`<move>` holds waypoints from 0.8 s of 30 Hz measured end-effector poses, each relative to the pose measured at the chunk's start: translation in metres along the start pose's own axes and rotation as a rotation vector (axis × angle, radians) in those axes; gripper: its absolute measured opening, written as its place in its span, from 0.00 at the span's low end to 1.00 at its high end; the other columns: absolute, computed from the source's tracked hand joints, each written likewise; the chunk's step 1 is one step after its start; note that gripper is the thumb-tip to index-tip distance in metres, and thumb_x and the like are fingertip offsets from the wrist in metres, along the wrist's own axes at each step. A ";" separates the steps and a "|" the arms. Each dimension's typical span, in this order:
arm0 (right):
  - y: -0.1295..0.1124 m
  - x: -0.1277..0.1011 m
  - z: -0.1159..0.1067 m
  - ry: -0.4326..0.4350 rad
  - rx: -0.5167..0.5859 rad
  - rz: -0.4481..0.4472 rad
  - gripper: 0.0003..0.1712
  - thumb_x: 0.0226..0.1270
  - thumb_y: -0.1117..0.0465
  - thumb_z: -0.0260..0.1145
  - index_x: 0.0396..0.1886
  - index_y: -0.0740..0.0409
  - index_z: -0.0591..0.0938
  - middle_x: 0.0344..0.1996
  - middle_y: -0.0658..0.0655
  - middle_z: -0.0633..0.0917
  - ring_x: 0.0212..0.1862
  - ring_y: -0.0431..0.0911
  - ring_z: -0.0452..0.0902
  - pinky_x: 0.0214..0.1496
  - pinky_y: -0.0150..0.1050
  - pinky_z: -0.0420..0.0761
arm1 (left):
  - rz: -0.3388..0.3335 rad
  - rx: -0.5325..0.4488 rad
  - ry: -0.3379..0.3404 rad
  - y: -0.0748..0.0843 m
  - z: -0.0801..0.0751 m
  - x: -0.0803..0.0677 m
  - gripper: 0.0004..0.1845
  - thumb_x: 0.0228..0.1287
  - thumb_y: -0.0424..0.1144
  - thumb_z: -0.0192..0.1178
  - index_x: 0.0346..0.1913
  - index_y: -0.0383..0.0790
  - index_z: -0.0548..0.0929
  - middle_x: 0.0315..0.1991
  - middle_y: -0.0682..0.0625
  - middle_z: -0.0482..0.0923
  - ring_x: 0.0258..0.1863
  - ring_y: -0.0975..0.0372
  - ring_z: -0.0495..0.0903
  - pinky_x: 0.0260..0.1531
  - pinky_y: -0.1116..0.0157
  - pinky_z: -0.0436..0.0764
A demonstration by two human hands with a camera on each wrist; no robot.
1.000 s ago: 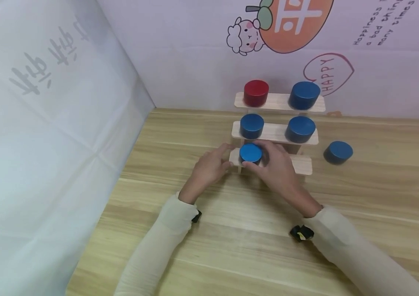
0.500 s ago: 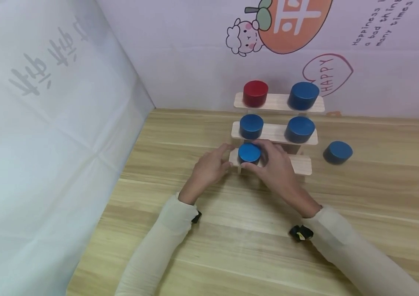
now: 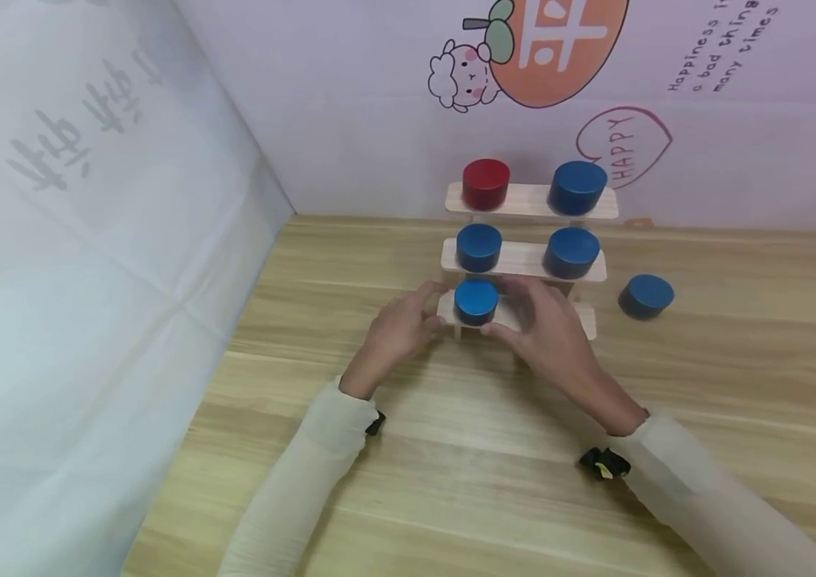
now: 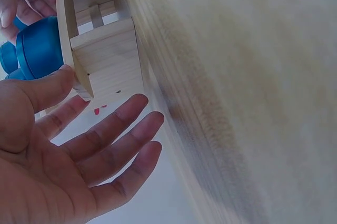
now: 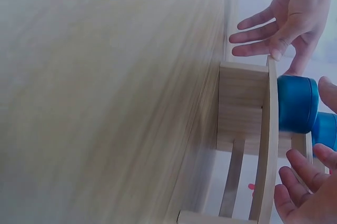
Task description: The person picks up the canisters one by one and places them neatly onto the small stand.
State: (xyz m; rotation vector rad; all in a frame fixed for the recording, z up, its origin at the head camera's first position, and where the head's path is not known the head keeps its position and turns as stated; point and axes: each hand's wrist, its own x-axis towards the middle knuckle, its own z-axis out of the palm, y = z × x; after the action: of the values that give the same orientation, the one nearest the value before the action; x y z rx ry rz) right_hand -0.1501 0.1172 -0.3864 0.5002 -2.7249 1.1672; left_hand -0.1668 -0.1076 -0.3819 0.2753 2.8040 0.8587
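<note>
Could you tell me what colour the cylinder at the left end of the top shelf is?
The cylinder is red, unlike the blue ones around it; the head view shows it best.

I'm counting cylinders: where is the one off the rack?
In the head view, the loose blue cylinder stands on the table, right of the rack, beyond the right hand.

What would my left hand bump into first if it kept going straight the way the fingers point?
Most likely the left end of the lowest shelf of the wooden stand: the left hand lies open beside it, thumb at its edge. The blue cylinder on that shelf sits just beyond. Depth is hard to judge.
</note>
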 end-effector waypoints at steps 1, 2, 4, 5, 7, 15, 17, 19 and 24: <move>0.001 0.000 -0.001 0.002 0.001 -0.005 0.43 0.57 0.51 0.79 0.68 0.61 0.71 0.60 0.63 0.79 0.65 0.61 0.69 0.67 0.62 0.63 | 0.001 0.000 0.003 0.000 0.000 0.000 0.27 0.73 0.41 0.60 0.72 0.52 0.69 0.44 0.46 0.86 0.28 0.59 0.79 0.22 0.64 0.75; 0.002 -0.001 -0.001 0.004 0.001 -0.010 0.43 0.57 0.51 0.79 0.68 0.61 0.72 0.59 0.63 0.79 0.65 0.61 0.69 0.67 0.62 0.64 | 0.003 0.001 0.005 0.000 0.000 0.000 0.27 0.73 0.41 0.60 0.72 0.52 0.69 0.41 0.46 0.86 0.25 0.59 0.78 0.21 0.64 0.73; 0.004 -0.002 -0.003 0.004 0.004 -0.013 0.43 0.57 0.51 0.79 0.68 0.61 0.72 0.60 0.63 0.78 0.65 0.61 0.69 0.67 0.62 0.65 | 0.007 0.005 0.010 0.000 -0.001 0.000 0.27 0.73 0.41 0.60 0.72 0.51 0.69 0.34 0.48 0.84 0.22 0.60 0.75 0.20 0.65 0.71; 0.005 -0.002 -0.004 0.002 0.002 -0.011 0.43 0.56 0.52 0.80 0.67 0.61 0.72 0.60 0.63 0.78 0.65 0.61 0.69 0.66 0.62 0.65 | 0.011 0.007 0.013 0.000 0.000 0.000 0.27 0.73 0.40 0.61 0.72 0.51 0.69 0.31 0.49 0.83 0.21 0.60 0.74 0.19 0.65 0.70; 0.007 -0.003 -0.006 -0.004 0.001 -0.007 0.43 0.56 0.52 0.80 0.67 0.61 0.72 0.60 0.63 0.78 0.65 0.61 0.69 0.66 0.62 0.66 | 0.012 0.007 0.018 0.001 0.000 0.000 0.27 0.73 0.40 0.61 0.72 0.51 0.70 0.31 0.49 0.83 0.21 0.60 0.74 0.19 0.66 0.70; 0.012 -0.011 -0.018 -0.035 0.005 0.012 0.40 0.59 0.52 0.78 0.67 0.63 0.72 0.61 0.64 0.76 0.65 0.61 0.68 0.64 0.62 0.68 | 0.004 0.014 0.007 0.003 -0.001 0.000 0.27 0.73 0.40 0.60 0.72 0.51 0.69 0.26 0.49 0.80 0.20 0.60 0.73 0.20 0.66 0.69; 0.014 -0.014 -0.020 -0.039 0.008 0.018 0.40 0.59 0.53 0.78 0.67 0.63 0.72 0.61 0.64 0.76 0.65 0.60 0.68 0.64 0.61 0.68 | 0.004 0.016 0.003 0.003 -0.001 0.000 0.27 0.73 0.40 0.60 0.72 0.51 0.69 0.26 0.50 0.80 0.20 0.60 0.73 0.20 0.66 0.69; 0.016 -0.016 -0.023 -0.038 0.011 0.020 0.39 0.60 0.54 0.78 0.66 0.63 0.72 0.61 0.64 0.76 0.64 0.60 0.68 0.64 0.61 0.68 | 0.001 0.019 0.000 0.003 -0.001 0.001 0.27 0.73 0.40 0.60 0.72 0.51 0.69 0.27 0.50 0.80 0.21 0.60 0.73 0.21 0.66 0.69; 0.020 -0.020 -0.026 -0.022 0.017 0.003 0.37 0.60 0.56 0.77 0.65 0.65 0.74 0.60 0.65 0.77 0.63 0.61 0.69 0.63 0.61 0.69 | -0.010 0.021 -0.002 0.003 -0.002 0.001 0.27 0.73 0.40 0.61 0.72 0.51 0.69 0.30 0.50 0.82 0.22 0.60 0.75 0.21 0.65 0.71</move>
State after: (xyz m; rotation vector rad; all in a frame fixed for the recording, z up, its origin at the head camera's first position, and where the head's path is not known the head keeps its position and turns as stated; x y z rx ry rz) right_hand -0.1388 0.1537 -0.3864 0.5149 -2.7371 1.1937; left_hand -0.1674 -0.1056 -0.3787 0.2650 2.8113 0.8262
